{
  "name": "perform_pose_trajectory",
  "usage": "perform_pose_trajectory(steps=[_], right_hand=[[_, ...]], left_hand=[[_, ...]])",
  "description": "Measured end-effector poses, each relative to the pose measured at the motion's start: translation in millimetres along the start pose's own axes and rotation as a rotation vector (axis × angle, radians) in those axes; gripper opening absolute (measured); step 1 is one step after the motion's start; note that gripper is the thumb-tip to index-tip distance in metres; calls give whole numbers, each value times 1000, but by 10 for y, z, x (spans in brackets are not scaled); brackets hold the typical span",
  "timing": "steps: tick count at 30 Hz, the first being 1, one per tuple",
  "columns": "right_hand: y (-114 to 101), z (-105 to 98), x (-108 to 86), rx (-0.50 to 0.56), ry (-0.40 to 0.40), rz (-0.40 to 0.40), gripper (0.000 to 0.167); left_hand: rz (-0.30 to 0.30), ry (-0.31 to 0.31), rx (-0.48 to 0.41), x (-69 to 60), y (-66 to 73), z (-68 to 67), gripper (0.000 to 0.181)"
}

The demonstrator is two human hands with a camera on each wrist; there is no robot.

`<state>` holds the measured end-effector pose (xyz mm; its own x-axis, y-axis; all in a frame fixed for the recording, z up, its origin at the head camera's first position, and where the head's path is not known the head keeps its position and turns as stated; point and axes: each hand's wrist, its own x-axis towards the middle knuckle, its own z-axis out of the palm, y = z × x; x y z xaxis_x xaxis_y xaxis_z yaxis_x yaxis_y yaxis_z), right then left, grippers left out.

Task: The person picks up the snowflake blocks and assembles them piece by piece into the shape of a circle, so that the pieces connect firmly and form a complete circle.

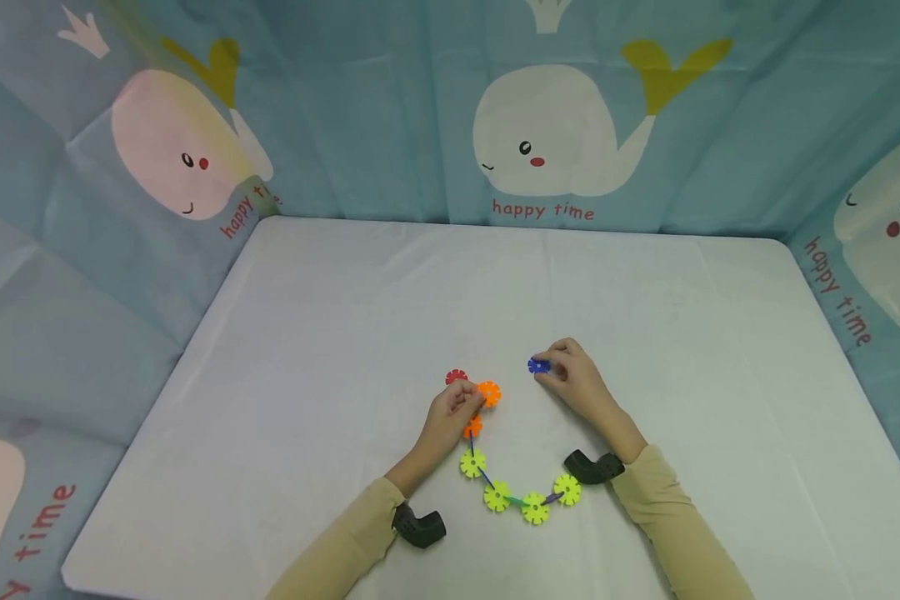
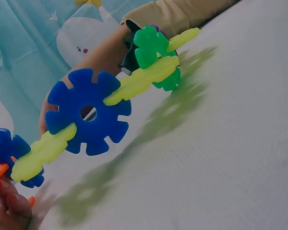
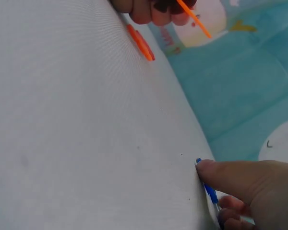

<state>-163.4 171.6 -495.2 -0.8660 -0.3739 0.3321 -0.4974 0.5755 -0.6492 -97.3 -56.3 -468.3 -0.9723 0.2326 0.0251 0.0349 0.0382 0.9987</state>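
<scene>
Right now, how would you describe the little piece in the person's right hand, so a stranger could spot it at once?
Start at the white table and find the person's right hand. Pinched at its fingertips is a small, notched blue disc. Unlike the blue pieces linked into the chain, this one is joined to no other piece.

I have a curved chain (image 1: pixel 497 497) of notched discs and a loose blue disc (image 1: pixel 533 366).
The chain bows across the table (image 1: pixel 345 333), four yellow-green discs joined by blue, green and purple ones set edge-on; I see its orange end gripped by the left hand (image 1: pixel 446 417). The right hand (image 1: pixel 581 385) pinches the blue disc, apart from the chain. A red disc (image 1: pixel 456 377) shows partly behind the left hand; I can't tell whether it's joined.
</scene>
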Motion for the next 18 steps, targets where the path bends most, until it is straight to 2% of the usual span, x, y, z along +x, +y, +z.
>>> perform_pose_trajectory(steps=[5,9,14,18], right_hand=[[-27,-10,3,77,-68,8,20],[-39,-15,-1,83,-106,64,26],[-51,-28,-5,122,-96,76,10],[-94,-39,-18,210,-97,52,13]], left_hand=[[-13,6,16,4,14,12,13],[-14,4,30,2,12,8,12],[1,-9,19,8,5,0,12],[11,-25,28,16,-5,6,11]])
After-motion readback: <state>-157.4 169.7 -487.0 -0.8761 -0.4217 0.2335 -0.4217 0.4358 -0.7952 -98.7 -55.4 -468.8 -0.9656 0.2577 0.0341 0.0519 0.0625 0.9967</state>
